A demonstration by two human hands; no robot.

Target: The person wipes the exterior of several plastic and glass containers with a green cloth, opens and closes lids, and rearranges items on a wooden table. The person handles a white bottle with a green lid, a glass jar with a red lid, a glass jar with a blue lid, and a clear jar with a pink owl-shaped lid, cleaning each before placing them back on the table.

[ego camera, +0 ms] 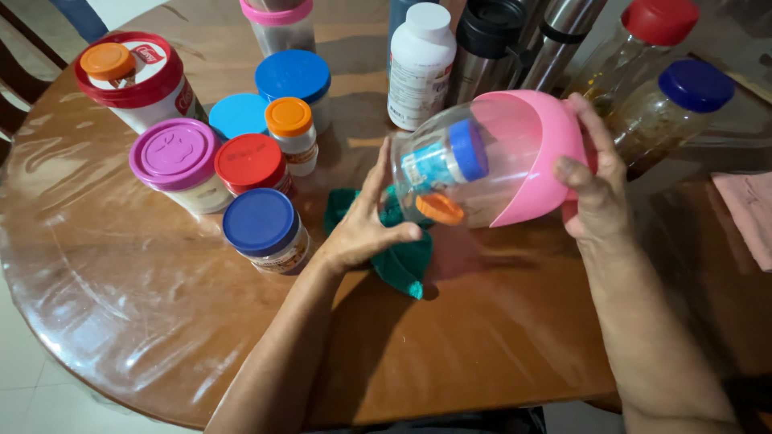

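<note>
Above the wooden table (482,337), each hand (366,221) (595,181) grips the tilted pink-lidded clear jar (482,161).

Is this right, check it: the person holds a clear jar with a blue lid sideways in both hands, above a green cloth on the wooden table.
Not quite. In the head view the clear jar held sideways by the left hand and right hand has a pink lid, not blue. The green cloth on the wooden table is as stated.
</note>
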